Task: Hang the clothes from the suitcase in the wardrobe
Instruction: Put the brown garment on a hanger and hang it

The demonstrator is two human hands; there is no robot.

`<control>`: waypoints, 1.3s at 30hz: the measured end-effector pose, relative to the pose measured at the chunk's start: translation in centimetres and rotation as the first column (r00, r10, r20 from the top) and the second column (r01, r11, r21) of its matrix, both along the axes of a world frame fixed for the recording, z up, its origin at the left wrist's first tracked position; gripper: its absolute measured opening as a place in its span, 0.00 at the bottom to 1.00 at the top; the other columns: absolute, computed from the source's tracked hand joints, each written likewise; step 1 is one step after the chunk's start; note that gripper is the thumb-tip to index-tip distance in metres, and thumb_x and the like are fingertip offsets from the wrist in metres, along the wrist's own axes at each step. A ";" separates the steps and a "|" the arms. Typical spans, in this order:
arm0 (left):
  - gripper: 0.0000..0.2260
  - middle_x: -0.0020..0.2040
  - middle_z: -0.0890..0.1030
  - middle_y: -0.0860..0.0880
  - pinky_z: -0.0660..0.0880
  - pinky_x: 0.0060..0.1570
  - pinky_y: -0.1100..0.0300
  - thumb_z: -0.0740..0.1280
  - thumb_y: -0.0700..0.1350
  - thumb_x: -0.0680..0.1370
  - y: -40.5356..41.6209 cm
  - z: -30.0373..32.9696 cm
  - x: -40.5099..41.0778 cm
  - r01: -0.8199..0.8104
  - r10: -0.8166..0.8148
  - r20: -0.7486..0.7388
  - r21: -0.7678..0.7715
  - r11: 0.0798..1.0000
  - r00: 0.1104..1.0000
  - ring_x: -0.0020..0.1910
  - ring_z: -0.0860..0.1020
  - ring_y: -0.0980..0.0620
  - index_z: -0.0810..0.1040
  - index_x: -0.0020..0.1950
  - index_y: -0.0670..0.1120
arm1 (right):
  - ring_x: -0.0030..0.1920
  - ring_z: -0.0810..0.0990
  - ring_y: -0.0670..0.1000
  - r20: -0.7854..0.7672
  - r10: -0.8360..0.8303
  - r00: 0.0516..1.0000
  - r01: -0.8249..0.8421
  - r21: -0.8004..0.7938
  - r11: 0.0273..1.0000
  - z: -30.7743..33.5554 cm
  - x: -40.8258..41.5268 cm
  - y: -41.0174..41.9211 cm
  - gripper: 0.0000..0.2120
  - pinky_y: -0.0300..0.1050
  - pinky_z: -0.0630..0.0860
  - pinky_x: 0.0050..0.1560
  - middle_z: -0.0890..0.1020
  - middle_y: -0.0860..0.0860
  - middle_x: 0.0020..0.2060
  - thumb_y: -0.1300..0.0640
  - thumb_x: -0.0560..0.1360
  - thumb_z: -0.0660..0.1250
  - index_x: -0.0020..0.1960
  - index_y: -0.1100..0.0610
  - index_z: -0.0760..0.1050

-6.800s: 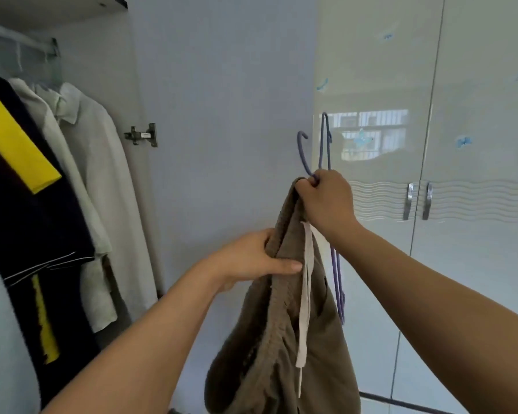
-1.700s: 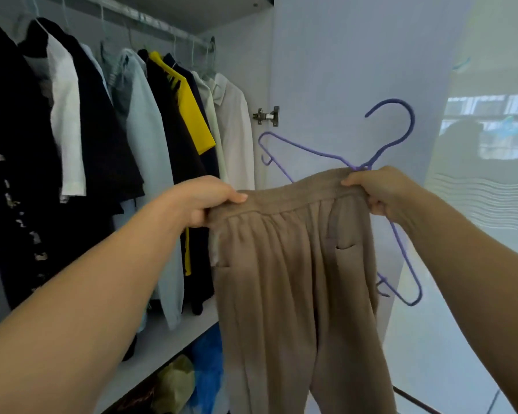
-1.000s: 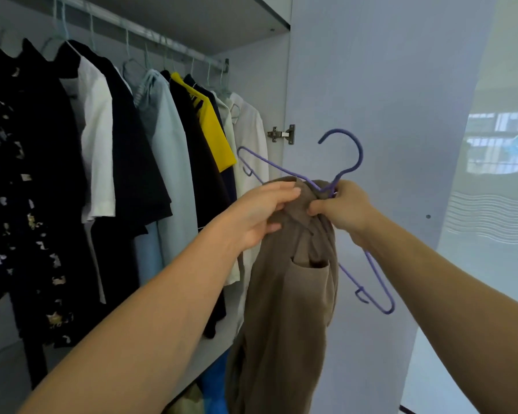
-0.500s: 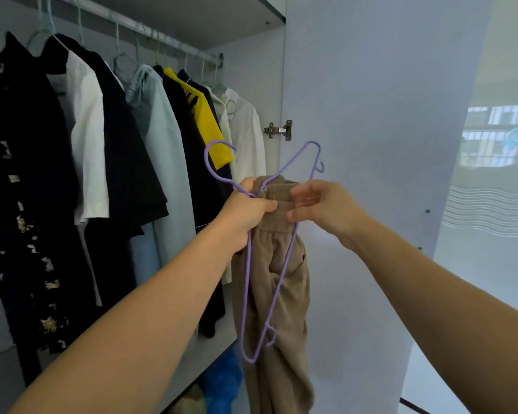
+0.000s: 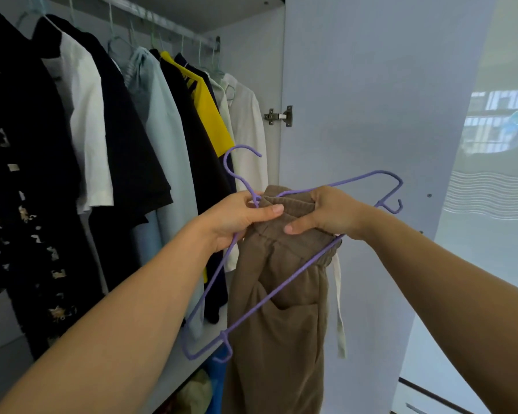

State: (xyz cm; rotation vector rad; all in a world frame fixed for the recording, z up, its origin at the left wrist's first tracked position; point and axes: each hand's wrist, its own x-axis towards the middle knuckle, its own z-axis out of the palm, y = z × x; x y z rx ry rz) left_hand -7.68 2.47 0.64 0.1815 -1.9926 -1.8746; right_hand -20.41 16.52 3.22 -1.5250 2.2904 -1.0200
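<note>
Brown trousers [image 5: 278,318] with a pale drawstring hang folded lengthways in front of the open wardrobe. My left hand [image 5: 237,218] pinches the neck of a purple wire hanger [image 5: 281,286] together with the left end of the waistband. My right hand [image 5: 326,215] grips the right part of the waistband, with the hanger's upper arm running past it. The hanger is tilted, its hook pointing up and left, its bottom bar crossing the front of the trousers. The wardrobe rail [image 5: 150,17] runs along the top left. The suitcase is out of view.
Several garments hang on the rail: dark patterned, white, black, pale blue, yellow and a white shirt [image 5: 248,130] at the right end. The open wardrobe door [image 5: 371,115] stands just behind the trousers, with a hinge [image 5: 278,115]. Blue and olive items [image 5: 204,389] lie on the wardrobe floor.
The hanger passed from my right hand to my left and has swung from near vertical to a slant across the trousers. My right hand now grips the waistband.
</note>
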 end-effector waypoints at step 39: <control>0.08 0.45 0.81 0.47 0.75 0.46 0.51 0.56 0.43 0.84 1.4 -1.9 2.5 -0.454 0.600 0.369 -0.412 0.790 0.709 0.46 0.79 0.46 0.74 0.51 0.44 | 0.41 0.81 0.50 -0.122 -0.040 0.992 0.014 -0.206 0.978 6.0 -5.1 14.0 0.07 0.43 0.76 0.45 0.84 0.48 0.37 0.58 0.67 0.76 0.44 0.54 0.82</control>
